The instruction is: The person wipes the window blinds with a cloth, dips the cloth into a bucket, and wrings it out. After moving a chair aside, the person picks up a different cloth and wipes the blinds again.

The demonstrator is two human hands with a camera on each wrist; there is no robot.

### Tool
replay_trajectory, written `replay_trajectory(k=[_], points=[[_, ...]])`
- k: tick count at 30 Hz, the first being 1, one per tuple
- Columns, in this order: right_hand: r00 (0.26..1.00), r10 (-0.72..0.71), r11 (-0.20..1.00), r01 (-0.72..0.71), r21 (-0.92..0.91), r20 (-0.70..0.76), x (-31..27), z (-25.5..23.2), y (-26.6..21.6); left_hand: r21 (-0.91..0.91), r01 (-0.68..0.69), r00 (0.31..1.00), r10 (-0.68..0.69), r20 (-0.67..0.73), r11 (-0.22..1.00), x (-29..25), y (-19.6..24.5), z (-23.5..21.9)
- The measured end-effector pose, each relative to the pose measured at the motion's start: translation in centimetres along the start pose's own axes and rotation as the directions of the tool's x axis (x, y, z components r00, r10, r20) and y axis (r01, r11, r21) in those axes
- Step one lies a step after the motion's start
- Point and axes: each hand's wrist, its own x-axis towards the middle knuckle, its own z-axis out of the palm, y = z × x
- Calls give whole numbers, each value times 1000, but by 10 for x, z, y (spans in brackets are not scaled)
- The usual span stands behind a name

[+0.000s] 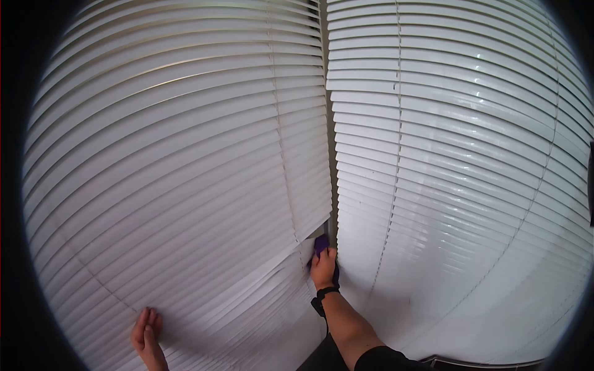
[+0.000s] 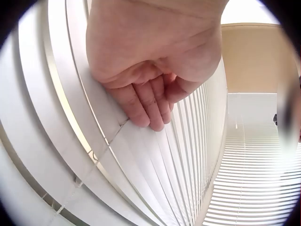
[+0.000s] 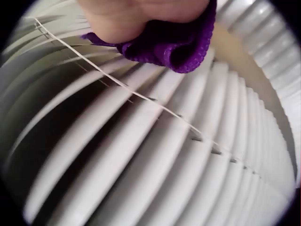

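Note:
In the head view, my right hand (image 1: 323, 269) grips a purple cloth (image 1: 320, 243) at the right edge of the left white window blind (image 1: 204, 185). Slats around that hand are tilted and spread apart. The right wrist view shows the cloth (image 3: 188, 49) bunched under the fingers, its stitched edge folded over, close over the slats (image 3: 155, 122). Low on the same blind, my left hand (image 1: 147, 334) rests its fingertips against the slats beside a thin cord. Seen from the left wrist, the hand's (image 2: 150, 61) fingers are loosely bent, the thumb close beside them.
A second white blind (image 1: 458, 154) hangs to the right, past a narrow vertical gap (image 1: 331, 123). Thin cords (image 1: 396, 154) run down both blinds. A dark rail (image 1: 489, 362) shows at the bottom right. A beige panel (image 2: 249, 59) appears in the left wrist view.

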Motion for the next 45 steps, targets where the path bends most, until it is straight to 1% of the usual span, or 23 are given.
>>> replay_trajectory(k=[2,3,4,5,6,7,9,11,13,15,16,19,21,22,23,25,27,29,34,36,39,41,45], points=[[985,84,996,-85,2,150,-26,0,21,-54,17,1000,-18,-14,998,3,-11,-6],[984,90,996,-91,-1,153,-36,-2,33,-2,-51,998,51,-26,999,5,-21,-14],[964,133,991,-130,-27,230,-47,-5,45,55,-116,992,118,-37,992,5,-25,-15],[936,175,985,-166,-56,307,-58,-8,56,62,-107,993,110,-37,992,4,-31,-15],[971,65,998,-59,-34,232,-64,-15,61,93,-101,992,107,-71,991,4,-30,-12],[929,225,974,-205,-98,292,-72,-23,68,125,-99,988,112,-105,987,5,-28,-11],[974,182,983,-178,-47,133,-84,-41,75,108,-72,992,82,-94,992,2,-15,-2],[982,143,990,-143,-7,123,-93,-69,74,89,-38,994,47,-95,995,0,-11,2],[956,137,990,-139,-11,258,-101,-93,76,52,-99,990,103,-92,994,-1,-17,4],[935,99,984,-143,106,339,-113,-114,76,58,-86,990,91,-109,995,-3,-7,12],[919,147,977,-192,91,366,-118,-125,77,91,-77,990,87,-110,993,-5,1,18],[915,184,972,-225,75,358,-136,-148,91,107,-49,994,59,-97,993,-10,11,19],[880,280,945,-324,52,384,-145,-164,91,94,-23,997,30,-71,995,-13,16,17],[877,264,953,-302,33,402,-147,-167,93,114,-48,996,55,-65,992,-16,17,18],[870,278,950,-312,18,408,-145,-169,88,133,-68,996,76,-56,989,-19,17,17],[910,184,951,-260,166,371,-131,-171,75,159,-67,996,75,-43,985,-31,17,13],[920,146,945,-239,225,364,-120,-158,72,190,-85,995,92,-28,978,-40,22,9],[913,122,902,-266,341,389,-97,-151,44,221,-102,993,112,-34,970,-51,28,2],[859,158,873,-351,337,486,-63,-109,18,279,-98,991,121,-65,955,-77,31,-2],[850,77,835,-341,432,522,-64,-94,8,303,-80,990,112,-88,950,-85,29,-4],[839,87,844,-349,408,537,-80,-84,3,287,-73,991,102,-86,955,-93,31,3],[838,104,846,-357,396,535,-93,-85,1,288,-11,1000,11,2,957,-100,40,11],[749,305,613,-627,481,588,-109,-111,-7,285,137,962,-196,190,949,-112,41,20]])
